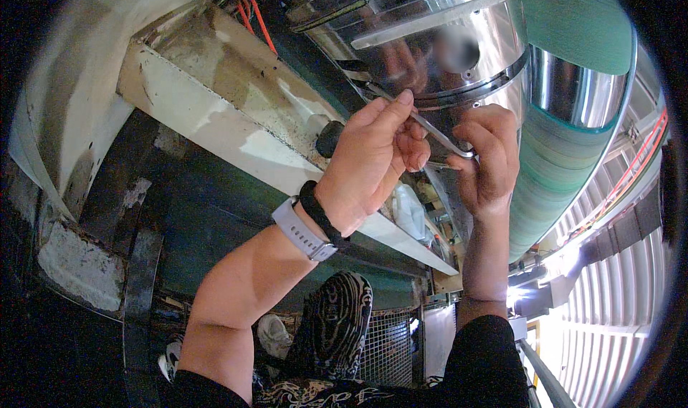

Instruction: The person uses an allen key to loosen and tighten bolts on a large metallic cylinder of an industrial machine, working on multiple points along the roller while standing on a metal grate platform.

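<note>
A slim, shiny hex key (438, 135) slants down to the right below a polished metal cylinder (494, 31). My left hand (362, 150) pinches its long arm between thumb and fingers. At the bent lower end, the curled fingers of my right hand (491, 153) close on the key. Its upper end reaches a dark gap beside the cylinder, and what it touches there I cannot make out. A dark band (494, 84) runs round the cylinder just above my right hand, with small holes near it. Behind my left hand sits a dark round knob (329, 138).
A worn cream beam (222, 121) crosses diagonally on the left. A wide green belt (566, 157) curves down the right side, close to my right hand. Orange cables (262, 22) hang at the top. Below are my patterned trouser knee (340, 322) and a wire mesh (383, 343).
</note>
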The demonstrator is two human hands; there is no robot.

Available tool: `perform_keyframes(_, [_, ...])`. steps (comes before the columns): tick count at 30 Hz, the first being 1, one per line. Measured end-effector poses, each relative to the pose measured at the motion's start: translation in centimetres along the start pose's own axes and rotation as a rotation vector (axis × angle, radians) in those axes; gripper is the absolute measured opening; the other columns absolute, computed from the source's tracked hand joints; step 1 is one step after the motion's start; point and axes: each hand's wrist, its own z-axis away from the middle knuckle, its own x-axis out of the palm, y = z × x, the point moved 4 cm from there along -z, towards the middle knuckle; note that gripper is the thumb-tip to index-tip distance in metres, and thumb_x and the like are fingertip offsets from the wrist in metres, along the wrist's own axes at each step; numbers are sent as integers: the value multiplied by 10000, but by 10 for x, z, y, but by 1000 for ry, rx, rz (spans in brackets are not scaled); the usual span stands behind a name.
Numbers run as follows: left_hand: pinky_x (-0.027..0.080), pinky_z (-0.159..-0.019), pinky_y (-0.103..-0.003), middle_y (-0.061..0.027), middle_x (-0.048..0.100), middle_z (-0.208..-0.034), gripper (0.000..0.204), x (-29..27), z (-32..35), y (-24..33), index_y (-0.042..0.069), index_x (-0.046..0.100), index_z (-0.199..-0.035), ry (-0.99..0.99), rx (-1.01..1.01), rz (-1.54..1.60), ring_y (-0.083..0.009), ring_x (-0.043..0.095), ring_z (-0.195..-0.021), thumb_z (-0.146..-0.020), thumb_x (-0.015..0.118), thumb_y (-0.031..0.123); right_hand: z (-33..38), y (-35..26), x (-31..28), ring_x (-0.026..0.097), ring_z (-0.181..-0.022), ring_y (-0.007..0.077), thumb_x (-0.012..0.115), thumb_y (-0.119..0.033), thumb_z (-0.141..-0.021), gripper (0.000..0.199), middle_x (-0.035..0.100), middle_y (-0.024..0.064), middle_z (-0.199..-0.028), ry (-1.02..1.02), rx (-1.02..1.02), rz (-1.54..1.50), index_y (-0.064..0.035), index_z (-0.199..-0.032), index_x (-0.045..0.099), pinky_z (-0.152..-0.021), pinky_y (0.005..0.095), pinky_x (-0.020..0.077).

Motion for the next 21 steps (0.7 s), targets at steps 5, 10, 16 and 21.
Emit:
perform_keyframes(5, [381, -477, -252, -37, 499, -679, 202, -2, -7, 15, 70, 497, -844, -47, 100, -25, -150, 492, -537, -910, 514, 261, -7, 1, 9, 533, -755, 299, 705, -224, -640, 288, 563, 104, -832, -4, 21, 13, -41, -819, 571, -652, 385, 421])
perform_keyframes(10, [390, -498, -248, -33, 513, -701, 199, -16, -20, 25, 64, 521, -860, -104, -15, 51, -139, 486, -585, -920, 494, 252, -19, -6, 21, 519, -760, 291, 711, -191, -642, 253, 539, 93, -842, -53, 34, 83, -64, -822, 586, -642, 375, 411])
perform_keyframes(16, [403, -445, -213, -14, 594, -659, 225, -15, -20, 30, 66, 573, -912, -121, -42, 35, -102, 486, -482, -932, 455, 256, -34, -24, 10, 516, -696, 273, 686, -186, -693, 228, 466, 85, -719, -204, 177, 204, -88, -886, 616, -570, 368, 401])
perform_keyframes(21, [410, -481, -220, -37, 574, -732, 222, -17, -20, 35, 44, 559, -912, -2, -27, 19, -113, 507, -548, -925, 483, 253, -39, -28, 25, 594, -894, 208, 570, -39, -812, 369, 611, 108, -999, -264, 441, -313, -46, -1178, 518, -789, 276, 451])
